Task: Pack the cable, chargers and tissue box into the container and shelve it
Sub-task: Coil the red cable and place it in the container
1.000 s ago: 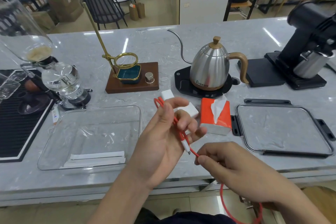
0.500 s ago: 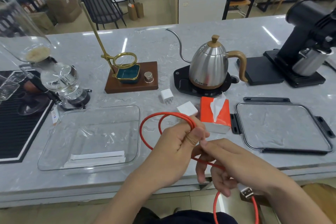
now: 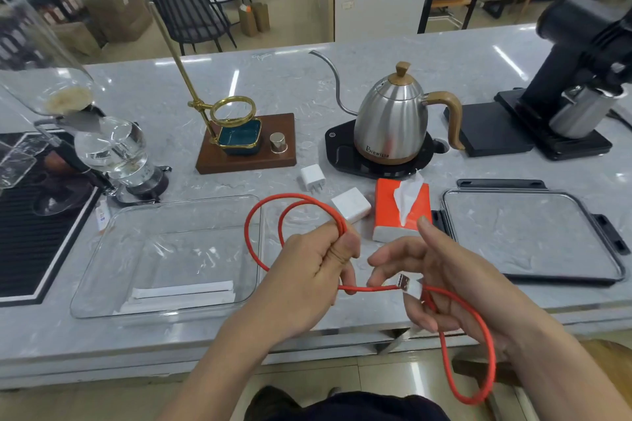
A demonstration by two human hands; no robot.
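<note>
At lower centre, the left hand (image 3: pixel 309 270) pinches two loops of the red cable (image 3: pixel 458 321) in curled fingers. The right hand (image 3: pixel 444 280), fingers loosely curled, holds the cable's plug end while a long loop hangs off the tabletop (image 3: pixel 273 85) edge. Beyond lie the clear container (image 3: pixel 102 249) at lower left, its lid (image 3: pixel 533 236) right, the orange tissue box (image 3: pixel 386 212) and two white chargers (image 3: pixel 350 205) at centre.
</note>
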